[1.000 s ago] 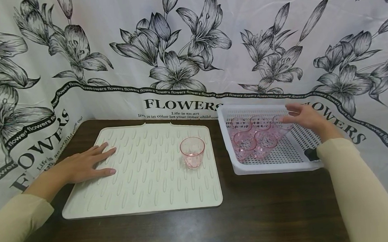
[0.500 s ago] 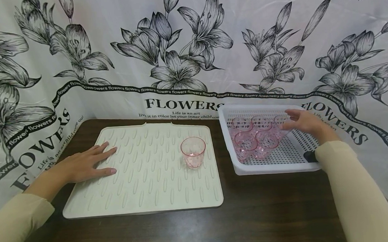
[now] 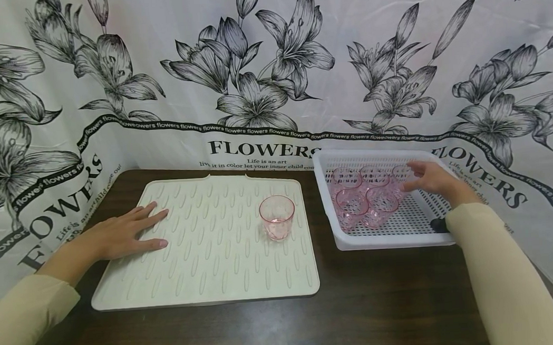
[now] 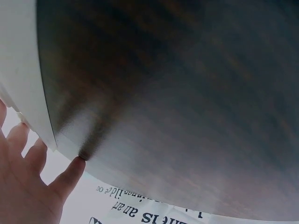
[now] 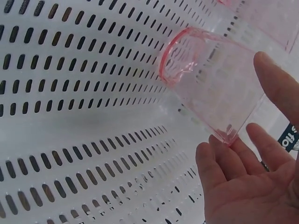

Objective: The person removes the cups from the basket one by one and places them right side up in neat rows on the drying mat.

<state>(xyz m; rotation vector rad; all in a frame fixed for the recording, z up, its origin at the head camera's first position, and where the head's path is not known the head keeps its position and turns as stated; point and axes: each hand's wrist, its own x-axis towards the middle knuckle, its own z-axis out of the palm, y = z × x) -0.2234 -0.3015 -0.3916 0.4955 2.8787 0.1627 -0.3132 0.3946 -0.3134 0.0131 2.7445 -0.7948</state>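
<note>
My left hand [image 3: 114, 238] lies spread at the left side of the pale ridged drying mat [image 3: 206, 272], fingers straight and fingertips on it. In the left wrist view, its fingers [image 4: 67, 179] show beside the mat's white edge. My right hand [image 3: 434, 181] is over the white perforated basket [image 3: 395, 242], at the back right pink glass [image 3: 400, 174]. In the right wrist view, that clear pink glass [image 5: 210, 84] is upright between my thumb [image 5: 275, 84] and loosely bent fingers, the fingertips right at its rim. One pink-rimmed glass [image 3: 277, 217] stands upright on the mat's right side.
Several more pink glasses [image 3: 352, 205] stand close together in the basket's left half. A small black object [image 3: 439, 226] is at its front right corner, near my sleeve. The dark wooden table [image 3: 276, 331] runs in front, and a white flower-print cloth [image 3: 161, 148] hangs behind.
My right hand has lowered and shifted slightly left onto the back right glass. The left hand and the glasses stay where they were; the head view drifts slightly.
</note>
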